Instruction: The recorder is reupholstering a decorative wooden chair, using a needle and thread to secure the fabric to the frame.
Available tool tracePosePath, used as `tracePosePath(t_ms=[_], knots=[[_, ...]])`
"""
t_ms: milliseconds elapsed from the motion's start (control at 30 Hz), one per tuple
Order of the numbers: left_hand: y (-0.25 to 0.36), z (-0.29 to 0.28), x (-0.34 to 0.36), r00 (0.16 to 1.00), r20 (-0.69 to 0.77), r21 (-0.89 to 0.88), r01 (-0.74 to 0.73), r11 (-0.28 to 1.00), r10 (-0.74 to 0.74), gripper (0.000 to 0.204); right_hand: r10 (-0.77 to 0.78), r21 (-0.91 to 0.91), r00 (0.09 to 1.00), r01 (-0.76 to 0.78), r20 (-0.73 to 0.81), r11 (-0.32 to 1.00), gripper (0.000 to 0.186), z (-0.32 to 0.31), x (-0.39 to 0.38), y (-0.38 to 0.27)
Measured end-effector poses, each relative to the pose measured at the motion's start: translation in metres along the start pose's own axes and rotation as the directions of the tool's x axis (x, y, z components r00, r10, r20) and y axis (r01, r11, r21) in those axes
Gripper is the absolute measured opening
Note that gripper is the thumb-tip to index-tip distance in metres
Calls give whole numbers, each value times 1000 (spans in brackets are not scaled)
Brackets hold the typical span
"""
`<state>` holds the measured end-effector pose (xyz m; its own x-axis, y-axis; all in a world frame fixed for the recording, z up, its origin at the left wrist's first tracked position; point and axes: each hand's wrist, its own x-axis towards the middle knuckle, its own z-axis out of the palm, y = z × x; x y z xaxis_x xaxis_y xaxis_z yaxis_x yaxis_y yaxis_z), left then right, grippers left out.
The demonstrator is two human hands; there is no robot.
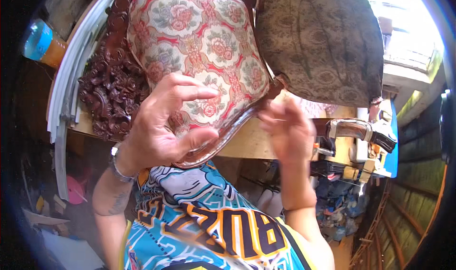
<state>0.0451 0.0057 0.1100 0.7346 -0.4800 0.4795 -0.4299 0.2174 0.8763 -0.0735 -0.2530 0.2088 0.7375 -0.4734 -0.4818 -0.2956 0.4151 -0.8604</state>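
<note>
An ornate chair lies on the workbench with its floral upholstered panel (209, 47) facing up, patterned in cream, red and green. Dark, glossy wood frames the panel, and a dense carved wooden crest (111, 96) runs along its left end. My left hand (161, 120) hovers over the panel's near left part, thumb and fingers apart, with nothing visible between them. Beside the frame's near right corner, my right hand (289, 125) is smeared by motion. Its fingers are bent, and whether they hold anything is unclear. The chair's seat (318, 42), covered in dark brown patterned fabric, stands at the right.
A curved wooden chair arm (354, 130) juts out at the right. Long pale strips (71, 66) line the bench's left side, near a bottle (45, 44) of orange liquid. Piled bags and scraps (339, 208) lie below at the right, beside a slatted wall (413, 184).
</note>
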Motion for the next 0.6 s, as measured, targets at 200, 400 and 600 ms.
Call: tracePosePath(t_ms=[200,400,600], knots=[[17,18,11,963,-252,10,99,995,-94,21,74,224,874,-204,480,953,27,91,29,37],[2,30,15,989,-140,308,92,947,-51,17,172,141,886,-255,431,957,43,100,31,57],[-7,52,6,946,-305,-5,115,993,-111,12,7,127,895,-71,446,989,34,86,35,74]])
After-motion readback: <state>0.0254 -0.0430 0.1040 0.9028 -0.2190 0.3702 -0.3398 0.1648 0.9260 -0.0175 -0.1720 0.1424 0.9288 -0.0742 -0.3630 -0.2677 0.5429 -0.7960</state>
